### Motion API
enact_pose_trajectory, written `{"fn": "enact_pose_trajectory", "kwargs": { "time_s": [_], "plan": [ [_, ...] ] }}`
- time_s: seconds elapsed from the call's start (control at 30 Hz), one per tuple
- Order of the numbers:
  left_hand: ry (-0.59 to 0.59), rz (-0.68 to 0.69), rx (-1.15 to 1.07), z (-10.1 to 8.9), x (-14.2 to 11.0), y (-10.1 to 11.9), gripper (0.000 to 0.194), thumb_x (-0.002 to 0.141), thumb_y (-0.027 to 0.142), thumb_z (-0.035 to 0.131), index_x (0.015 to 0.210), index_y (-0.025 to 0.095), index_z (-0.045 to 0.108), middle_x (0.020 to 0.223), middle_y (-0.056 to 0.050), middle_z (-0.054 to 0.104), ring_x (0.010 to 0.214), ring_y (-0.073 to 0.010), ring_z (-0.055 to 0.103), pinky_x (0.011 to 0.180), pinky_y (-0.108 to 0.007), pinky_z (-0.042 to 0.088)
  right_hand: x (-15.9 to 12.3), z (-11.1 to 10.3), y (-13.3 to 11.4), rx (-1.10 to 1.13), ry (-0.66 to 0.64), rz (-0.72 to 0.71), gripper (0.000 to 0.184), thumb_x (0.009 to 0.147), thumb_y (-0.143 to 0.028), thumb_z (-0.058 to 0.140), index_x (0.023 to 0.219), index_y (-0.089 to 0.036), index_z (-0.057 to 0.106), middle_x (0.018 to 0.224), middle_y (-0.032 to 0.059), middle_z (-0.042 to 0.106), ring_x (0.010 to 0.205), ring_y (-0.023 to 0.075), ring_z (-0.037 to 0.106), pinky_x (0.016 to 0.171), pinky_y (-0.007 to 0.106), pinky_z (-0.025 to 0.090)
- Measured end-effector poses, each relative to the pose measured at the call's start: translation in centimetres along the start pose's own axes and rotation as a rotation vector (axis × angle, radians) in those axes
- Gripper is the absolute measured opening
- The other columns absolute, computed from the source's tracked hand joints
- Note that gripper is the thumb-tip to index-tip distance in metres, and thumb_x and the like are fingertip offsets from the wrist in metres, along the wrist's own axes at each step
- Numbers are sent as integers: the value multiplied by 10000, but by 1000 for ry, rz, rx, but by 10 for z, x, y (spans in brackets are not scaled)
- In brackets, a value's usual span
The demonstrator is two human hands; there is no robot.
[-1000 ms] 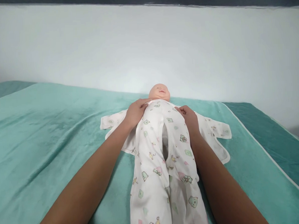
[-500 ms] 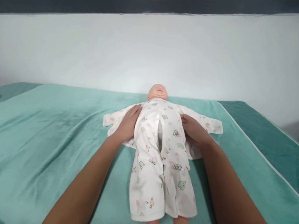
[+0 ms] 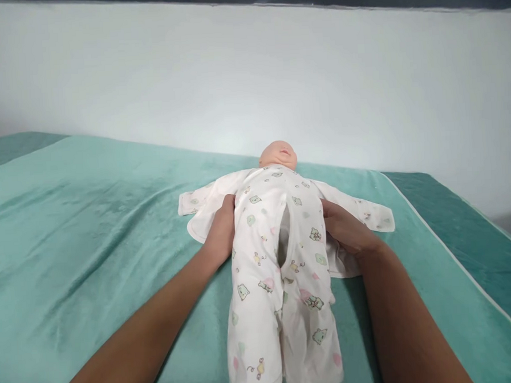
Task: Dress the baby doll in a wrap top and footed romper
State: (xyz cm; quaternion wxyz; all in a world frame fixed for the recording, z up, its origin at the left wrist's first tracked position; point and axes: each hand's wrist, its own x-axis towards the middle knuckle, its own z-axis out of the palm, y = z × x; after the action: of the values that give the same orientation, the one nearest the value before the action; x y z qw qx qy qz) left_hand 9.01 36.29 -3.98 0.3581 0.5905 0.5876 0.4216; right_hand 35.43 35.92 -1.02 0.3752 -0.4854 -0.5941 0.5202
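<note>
A baby doll lies on its back, its bare head [image 3: 278, 154] at the far end. Its white printed pants [image 3: 259, 260] reach high over the torso, with a slit open at the crotch. Under them a white baby shirt [image 3: 359, 209] lies spread, sleeves stretched out to both sides. My left hand [image 3: 223, 230] presses against the doll's left-of-picture side at the waist, its fingers tucked out of sight behind the pants. At the opposite side, my right hand [image 3: 345, 227] touches the pants' edge, fingertips hidden beneath the doll.
Beneath the doll a light green plush blanket [image 3: 90, 223] covers the surface, with a fold running across its left part. Darker green cloth [image 3: 458, 221] shows at the right. A white wall [image 3: 232, 72] rises just behind the doll's head.
Both hands have come down from the chest to the waist. My left hand lay flat on the shirt half a second ago; now its fingers are tucked in beside the doll.
</note>
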Motion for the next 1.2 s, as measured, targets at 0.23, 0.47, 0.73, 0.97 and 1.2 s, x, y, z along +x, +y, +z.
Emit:
{"fn": "enact_pose_trajectory", "kwargs": {
  "time_s": [0.23,0.47,0.73,0.97,1.2],
  "plan": [
    [-232,5,-372,3,-4,7,383,910,479,543,1225,285,642,1404,-51,620,1296,-291,548,1071,-422,441,-4,4,-11,-80,-16,-10,388,763,-218,697,1146,-264,737,1176,39,732,1152,290,625,869,387,557],
    [-271,-78,-495,-1,-8,8,419,882,464,608,1249,268,650,1371,-78,646,1291,-324,559,1064,-465,465,-2,8,-5,72,55,22,323,735,-276,742,1058,-282,757,1144,36,746,1168,304,630,920,435,555],
    [-404,-262,-665,-3,-9,15,403,843,407,670,1213,248,685,1210,-94,724,1096,-306,673,954,-488,549,3,7,9,187,84,136,234,738,-431,738,899,-263,758,915,64,778,924,302,714,766,435,592],
    [-402,-341,-741,-1,-12,22,350,816,355,700,1144,232,702,1122,-71,750,1056,-289,693,935,-448,578,-2,7,2,231,-26,104,458,679,-313,817,1128,-281,730,1217,43,727,1193,301,639,981,438,552],
    [-448,-339,-809,-3,-10,21,355,781,332,744,1113,213,704,1113,-89,752,1043,-285,696,945,-452,579,-4,16,-7,231,75,75,578,614,-296,865,1171,-300,708,1440,41,594,1412,330,445,1030,395,522]
  ]
}}
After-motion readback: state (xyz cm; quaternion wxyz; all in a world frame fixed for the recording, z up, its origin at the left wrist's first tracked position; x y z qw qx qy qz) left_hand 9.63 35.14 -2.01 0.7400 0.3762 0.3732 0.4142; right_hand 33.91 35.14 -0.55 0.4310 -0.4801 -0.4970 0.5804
